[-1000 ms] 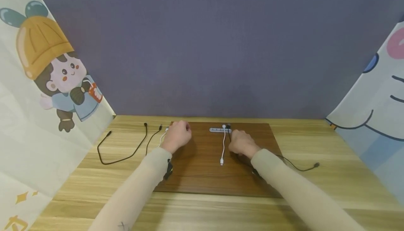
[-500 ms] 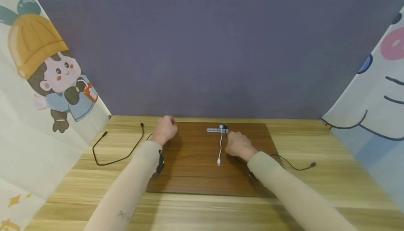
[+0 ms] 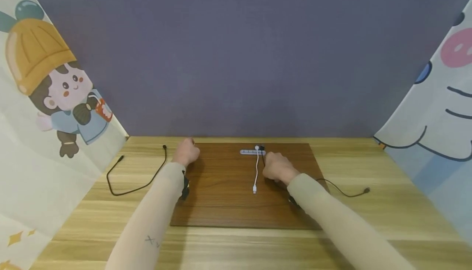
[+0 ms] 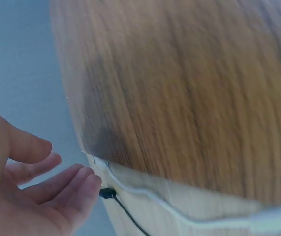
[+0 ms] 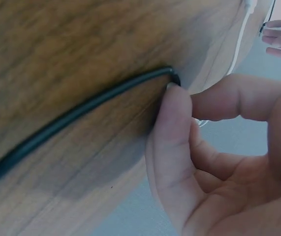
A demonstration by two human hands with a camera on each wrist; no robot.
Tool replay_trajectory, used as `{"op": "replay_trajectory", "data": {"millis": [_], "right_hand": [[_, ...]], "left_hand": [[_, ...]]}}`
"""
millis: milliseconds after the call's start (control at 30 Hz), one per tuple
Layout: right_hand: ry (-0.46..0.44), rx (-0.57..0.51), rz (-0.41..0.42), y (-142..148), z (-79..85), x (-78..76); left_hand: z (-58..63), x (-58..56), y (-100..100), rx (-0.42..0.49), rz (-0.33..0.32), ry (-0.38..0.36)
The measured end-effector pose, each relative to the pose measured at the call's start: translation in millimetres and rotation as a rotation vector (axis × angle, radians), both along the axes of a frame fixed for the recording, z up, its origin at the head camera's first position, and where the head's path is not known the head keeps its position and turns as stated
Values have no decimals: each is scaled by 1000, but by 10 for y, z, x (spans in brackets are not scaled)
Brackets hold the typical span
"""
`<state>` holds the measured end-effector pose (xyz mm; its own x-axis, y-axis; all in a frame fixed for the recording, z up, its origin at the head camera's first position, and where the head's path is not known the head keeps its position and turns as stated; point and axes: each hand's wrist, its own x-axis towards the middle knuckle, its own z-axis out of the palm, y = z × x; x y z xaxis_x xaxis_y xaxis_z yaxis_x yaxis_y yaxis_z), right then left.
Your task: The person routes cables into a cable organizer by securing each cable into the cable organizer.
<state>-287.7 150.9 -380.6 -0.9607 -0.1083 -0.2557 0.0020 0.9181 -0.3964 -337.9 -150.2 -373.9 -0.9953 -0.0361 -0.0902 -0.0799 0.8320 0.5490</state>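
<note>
My left hand point(image 3: 187, 152) is over the back left corner of a brown wooden board point(image 3: 210, 204). In the left wrist view its fingers are loosely bent, with the thumb apart. The fingertips are beside a black cable plug point(image 4: 108, 193); contact cannot be told. A white cable point(image 4: 184, 219) runs along the board's edge there. My right hand point(image 3: 277, 166) pinches a black cable point(image 5: 71, 115) between thumb and finger. That cable's plug point(image 3: 262, 148) is at the right end of a pale cable holder strip point(image 3: 248, 152). Beside it, another white cable point(image 3: 256, 169) hangs from the strip.
A bent black cable point(image 3: 134, 189) lies on the light wood table point(image 3: 88, 229) at left. To the right, the far end point(image 3: 366, 190) of a black cable rests on the table. Behind stands a grey-blue panel point(image 3: 236, 57), with printed sheets point(image 3: 22, 118) at the sides.
My left hand has shifted left along the back of the board, and the head view has turned slightly. My right hand keeps its pinch on the black cable near the strip.
</note>
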Motion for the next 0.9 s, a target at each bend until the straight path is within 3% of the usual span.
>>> {"op": "replay_trajectory", "data": {"millis": [333, 567, 800, 900], "right_hand": [[-8, 8, -4, -16, 7, 5], [8, 38, -5, -26, -25, -19], [13, 47, -9, -41, -5, -5], [9, 33, -11, -38, 7, 5]], "left_hand": [[-1, 22, 25, 59, 81, -81], [-48, 0, 25, 23, 107, -67], [-55, -23, 56, 121, 204, -48], [-58, -25, 63, 109, 227, -44]]}}
